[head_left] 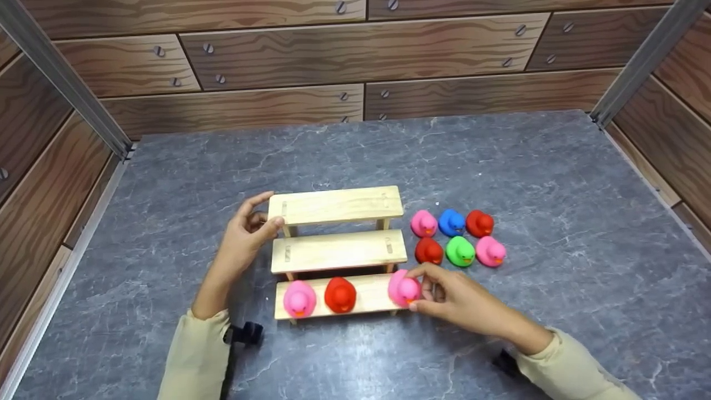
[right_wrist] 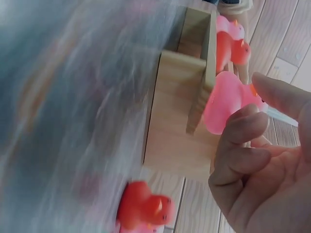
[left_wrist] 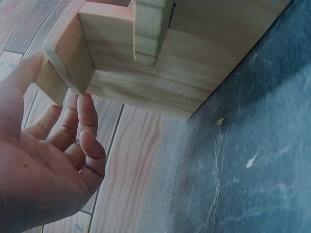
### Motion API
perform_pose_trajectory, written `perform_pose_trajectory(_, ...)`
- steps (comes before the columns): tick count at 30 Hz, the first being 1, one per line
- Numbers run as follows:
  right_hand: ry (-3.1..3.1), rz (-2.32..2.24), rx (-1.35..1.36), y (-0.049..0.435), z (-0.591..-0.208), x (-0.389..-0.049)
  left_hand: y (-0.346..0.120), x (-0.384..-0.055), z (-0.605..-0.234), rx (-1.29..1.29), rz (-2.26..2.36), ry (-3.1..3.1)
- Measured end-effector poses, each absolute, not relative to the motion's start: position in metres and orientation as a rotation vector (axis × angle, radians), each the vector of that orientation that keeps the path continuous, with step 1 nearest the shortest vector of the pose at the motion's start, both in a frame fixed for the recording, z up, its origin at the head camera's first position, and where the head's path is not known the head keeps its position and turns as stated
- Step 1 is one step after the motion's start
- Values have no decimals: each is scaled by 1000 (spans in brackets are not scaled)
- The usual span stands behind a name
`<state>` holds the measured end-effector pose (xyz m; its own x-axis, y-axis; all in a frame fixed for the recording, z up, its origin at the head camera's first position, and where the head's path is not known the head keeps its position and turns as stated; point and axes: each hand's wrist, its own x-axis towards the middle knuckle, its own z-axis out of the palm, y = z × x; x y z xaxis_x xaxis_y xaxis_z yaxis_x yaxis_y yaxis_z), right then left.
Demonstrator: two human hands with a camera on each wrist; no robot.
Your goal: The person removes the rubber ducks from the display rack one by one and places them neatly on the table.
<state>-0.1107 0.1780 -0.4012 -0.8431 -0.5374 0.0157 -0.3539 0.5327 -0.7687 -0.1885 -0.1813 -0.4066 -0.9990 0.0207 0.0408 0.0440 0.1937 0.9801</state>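
A three-step wooden display stand (head_left: 339, 250) stands on the grey marbled surface. My left hand (head_left: 240, 236) grips the left end of its top step, thumb at the front edge and a finger at the back. In the left wrist view the fingertips (left_wrist: 86, 109) meet the wooden end. On the bottom step sit a pink rubber duck (head_left: 299, 300) at the left and a red rubber duck (head_left: 340, 295) beside it. At that step's right end my right hand (head_left: 464, 303) pinches another pink rubber duck (right_wrist: 226, 104), which appears to rest on the wood.
Right of the stand, two short rows of rubber ducks stand on the surface, among them a blue duck (head_left: 451, 223), a green duck (head_left: 460, 251) and a red duck (head_left: 429, 251). Wood-patterned walls (head_left: 361, 55) enclose the back and sides.
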Motion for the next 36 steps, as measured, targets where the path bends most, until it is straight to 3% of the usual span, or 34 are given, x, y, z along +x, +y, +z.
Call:
perform_pose_trajectory(21, 2546, -1238, -603, 226, -399, -107, -182, -189, -407, -60, -1982, -2445)
perform_pose_trajectory(36, 2580, -997, -568, 229, -403, -111, -181, -189, -407, -71, -1976, -2431)
